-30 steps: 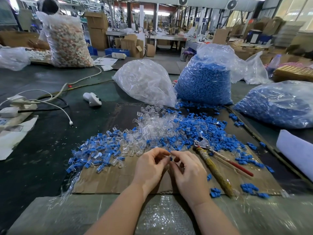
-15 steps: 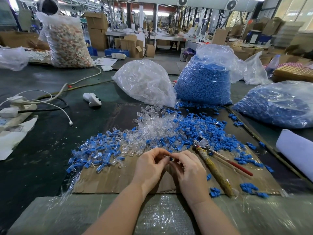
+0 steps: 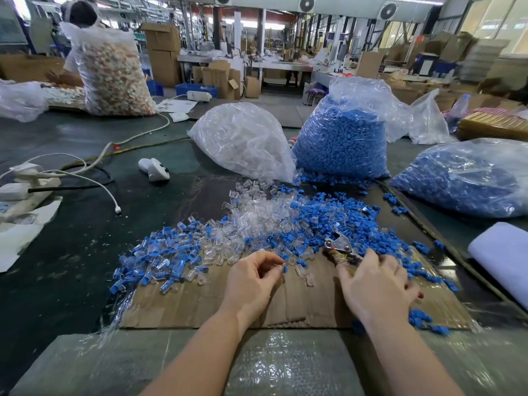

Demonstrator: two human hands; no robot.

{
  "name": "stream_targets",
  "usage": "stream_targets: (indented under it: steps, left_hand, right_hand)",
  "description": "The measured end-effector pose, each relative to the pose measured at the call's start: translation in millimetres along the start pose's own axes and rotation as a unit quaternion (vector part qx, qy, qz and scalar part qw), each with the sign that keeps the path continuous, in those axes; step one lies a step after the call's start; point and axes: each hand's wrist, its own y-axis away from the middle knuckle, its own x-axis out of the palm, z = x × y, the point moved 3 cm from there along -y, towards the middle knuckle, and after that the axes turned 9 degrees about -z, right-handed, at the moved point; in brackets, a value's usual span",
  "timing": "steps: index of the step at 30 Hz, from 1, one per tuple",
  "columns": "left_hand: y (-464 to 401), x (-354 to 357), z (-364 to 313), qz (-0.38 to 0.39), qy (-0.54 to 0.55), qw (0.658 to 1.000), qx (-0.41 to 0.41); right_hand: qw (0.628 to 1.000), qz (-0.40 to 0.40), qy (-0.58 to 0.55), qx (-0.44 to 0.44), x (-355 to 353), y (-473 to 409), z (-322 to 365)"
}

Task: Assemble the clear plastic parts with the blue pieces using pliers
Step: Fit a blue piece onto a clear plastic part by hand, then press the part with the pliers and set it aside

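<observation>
Blue piece and clear part sit pinched in the left hand (image 3: 251, 277); the right hand (image 3: 377, 284) lies spread over the pliers (image 3: 338, 245) beside it, not yet closed — assembled pairs (image 3: 160, 258) heaped leftward, loose parts (image 3: 303, 221) plentiful ahead.

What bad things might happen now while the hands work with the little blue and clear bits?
1. The left hand pinches one small part at its fingertips; it might slip and vanish into the loose pile.
2. The right hand is spread over the pliers handles; a poor grip could pinch skin.
3. Blue pieces by the cardboard edge could get swept off.
</observation>
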Motion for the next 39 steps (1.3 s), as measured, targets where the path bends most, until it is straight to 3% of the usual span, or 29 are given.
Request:
stream_targets:
  steps: [4, 11, 14, 17, 21, 29, 39]
  left_hand:
    - [0, 1, 0, 0.003, 0.003, 1.000, -0.004]
    - [-4, 0, 4, -0.004, 0.034, 0.998, -0.044]
    - [-9, -2, 3, -0.012, 0.044, 0.997, -0.064]
    - [-15, -2, -3, -0.022, 0.138, 0.980, -0.141]
    - [-21, -5, -7, -0.041, 0.219, 0.952, -0.209]
    - [-28, -7, -3, -0.065, 0.203, 0.951, -0.222]
    - [-26, -7, -9, -0.105, 0.143, 0.962, -0.209]
  right_hand:
    - [0.997, 0.065, 0.050, 0.001, 7, -7, -8]
    - [0.987, -0.051, 0.108, -0.109, -5, -2, 0]
    - [0.980, -0.057, 0.060, -0.182, -16, -1, 7]
    - [0.970, 0.063, -0.111, -0.209, -26, 5, 21]
    - [0.911, 0.233, -0.300, -0.162, -35, 18, 41]
    - [0.878, 0.346, -0.298, -0.147, -37, 29, 49]
    - [0.871, 0.373, -0.282, -0.146, -41, 28, 51]
